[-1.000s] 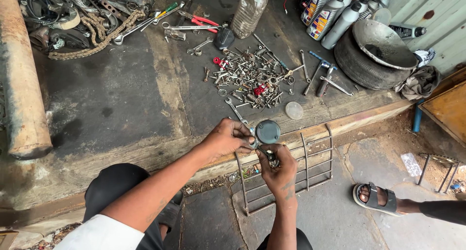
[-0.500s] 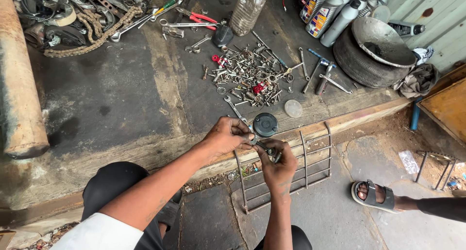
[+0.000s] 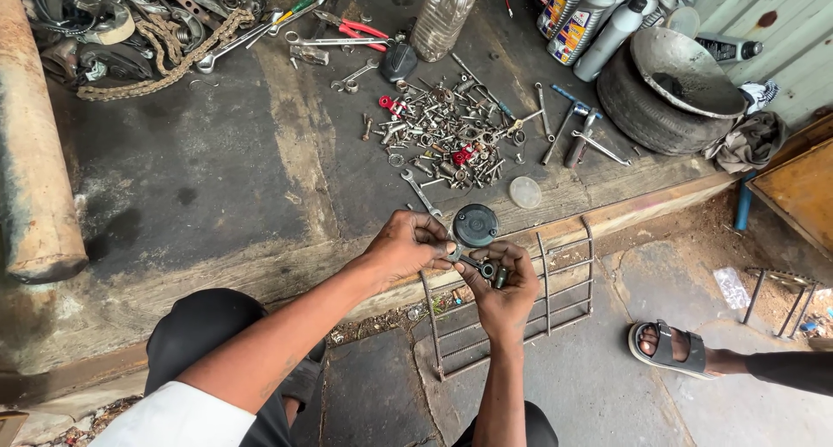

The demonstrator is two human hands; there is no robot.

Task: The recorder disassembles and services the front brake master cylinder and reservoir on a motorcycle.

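Wrench (image 3: pixel 469 260) now pinched in my left hand (image 3: pixel 403 246) on the small metal part (image 3: pixel 491 271) my right hand (image 3: pixel 506 282) grips, lower than before, below the black cap (image 3: pixel 475 225).

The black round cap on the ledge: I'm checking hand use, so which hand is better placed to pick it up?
Probably the left hand. Its fingers sit right beside the black round cap, while the right hand lies below it, curled around a small metal part.
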